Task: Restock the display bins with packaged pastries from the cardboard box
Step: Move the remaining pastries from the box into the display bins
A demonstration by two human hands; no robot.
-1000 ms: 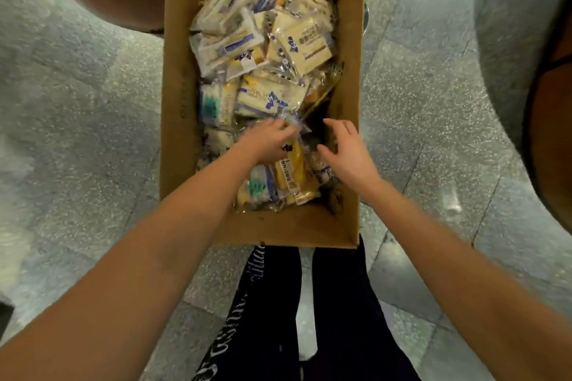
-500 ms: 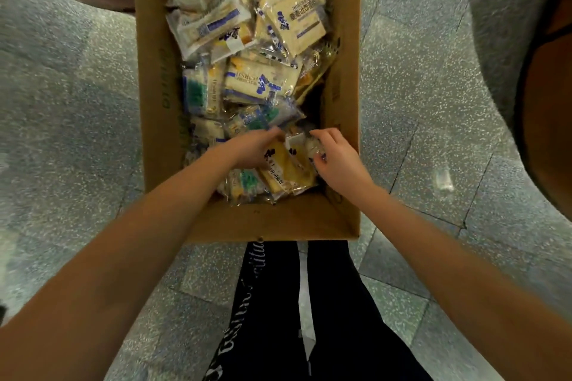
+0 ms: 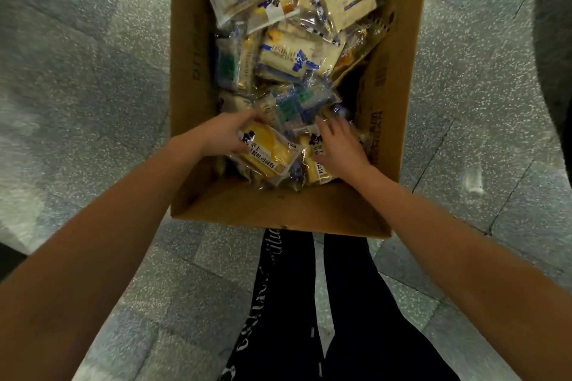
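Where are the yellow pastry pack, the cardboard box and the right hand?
yellow pastry pack (image 3: 267, 148), head view, on its yellow middle.
cardboard box (image 3: 278, 209), head view, on its near inside wall.
right hand (image 3: 340, 147), head view, on the back of the hand.

Looks like a shop floor or similar commercial space: an open cardboard box (image 3: 192, 71) is sitting on speckled grey stone tiles (image 3: 464, 86), holding dozens of factory-sealed, label-printed wrapped pastries (image 3: 297, 59); a curved dark base (image 3: 557, 56) is rising at the right edge.
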